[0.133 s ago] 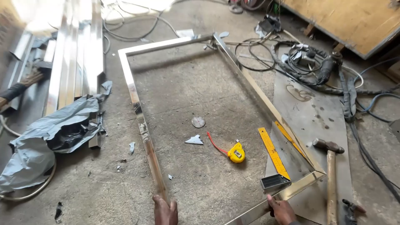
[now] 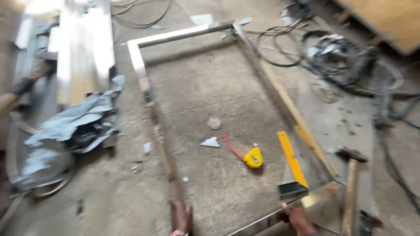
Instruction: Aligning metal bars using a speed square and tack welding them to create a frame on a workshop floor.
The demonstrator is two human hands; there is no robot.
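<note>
Rough grey concrete floor [image 2: 236,87] fills the view, littered with offcuts and cable. On it lies a large rectangular metal frame [image 2: 144,78], its far rail toward twelve o'clock and its near corners down by the hands.

At six o'clock the left hand [image 2: 181,217] sits on the near end of the frame's left rail, fingers seemingly wrapped about it, though blur keeps me from telling how firmly. At five o'clock the right hand [image 2: 301,218] rests on the near rail [image 2: 262,223], close to the right corner; whether it grips or only presses I cannot tell.

Just at one o'clock from that right hand stands a yellow try square [image 2: 291,159] with its dark stock [image 2: 292,189] tucked inside the corner. A yellow tape measure [image 2: 253,158] lies inside the frame, near its middle, with its red strap trailing toward ten o'clock. A hammer [image 2: 350,192] lies outside the right rail at four o'clock. Crumpled grey sheeting [image 2: 74,126] sits at nine o'clock, stacked metal lengths [image 2: 85,48] at eleven, and tangled cables [image 2: 341,57] at two.

To handle this well, I judge both hands should keep the two rails flat on the floor and move together, so the joint at the square stays tight and nothing twists. The long left rail looks slender and likely to flex.
</note>
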